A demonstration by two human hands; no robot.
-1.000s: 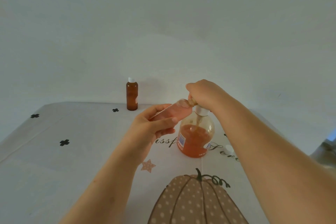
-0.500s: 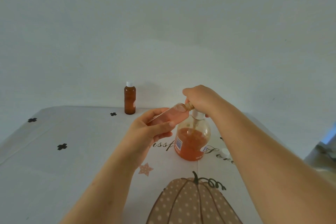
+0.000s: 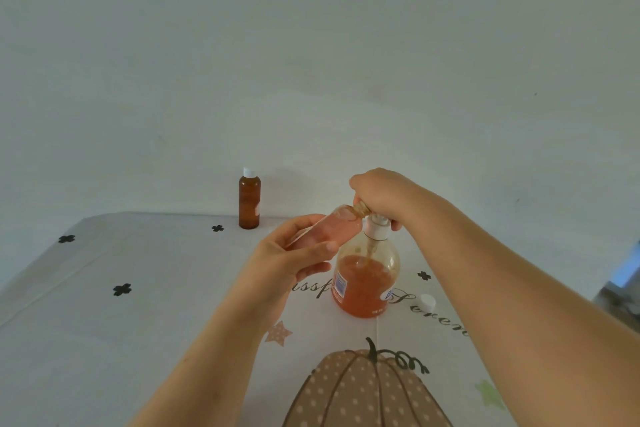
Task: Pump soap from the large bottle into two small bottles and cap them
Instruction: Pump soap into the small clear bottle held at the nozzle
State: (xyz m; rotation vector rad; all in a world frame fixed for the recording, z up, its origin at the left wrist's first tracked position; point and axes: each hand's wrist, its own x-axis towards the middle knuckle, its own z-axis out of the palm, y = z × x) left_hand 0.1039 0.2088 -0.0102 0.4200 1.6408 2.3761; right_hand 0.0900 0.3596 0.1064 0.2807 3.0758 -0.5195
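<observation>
small bottle held at the pump nozzle

large bottle point(image 3: 365, 282) stands mid-table, roughly half full of orange soap. right hand point(image 3: 381, 194) is curled over its pump head point(image 3: 376, 229), gripping from above. left hand point(image 3: 291, 263) grasps a clear small bottle point(image 3: 343, 227), tilted, mouth against the nozzle, pinkish soap inside. loose white cap point(image 3: 428, 302) lies on the tablecloth point(image 3: 138, 340) just right of the large bottle. capped amber bottle point(image 3: 249, 201) stands upright at the far edge, left, well apart.

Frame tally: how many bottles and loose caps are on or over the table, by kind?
Large pump bottle: 1
Small bottles: 2, the held small bottle and the capped brown bottle at the back
Loose white cap: 1
Total: 4
</observation>
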